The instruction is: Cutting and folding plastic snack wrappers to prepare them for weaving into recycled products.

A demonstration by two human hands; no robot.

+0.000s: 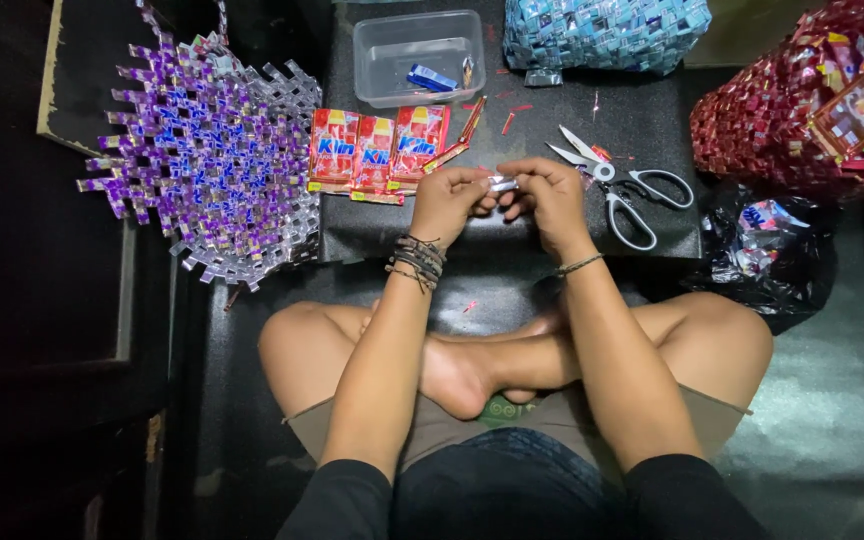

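Observation:
My left hand [449,203] and my right hand [549,197] meet over a black mat [512,235], both pinching a small silvery folded strip [503,184] between the fingertips. I sit cross-legged behind the mat. Three red sachets [378,152] lie flat just left of my left hand. Grey-handled scissors [617,185] rest open on the mat right of my right hand.
A purple woven panel [207,155] lies at the left. A clear plastic tub [418,55] with small pieces stands at the back. A blue woven piece [602,32] and a red woven piece [812,100] sit at the back right. A black plastic bag [767,250] holds wrappers.

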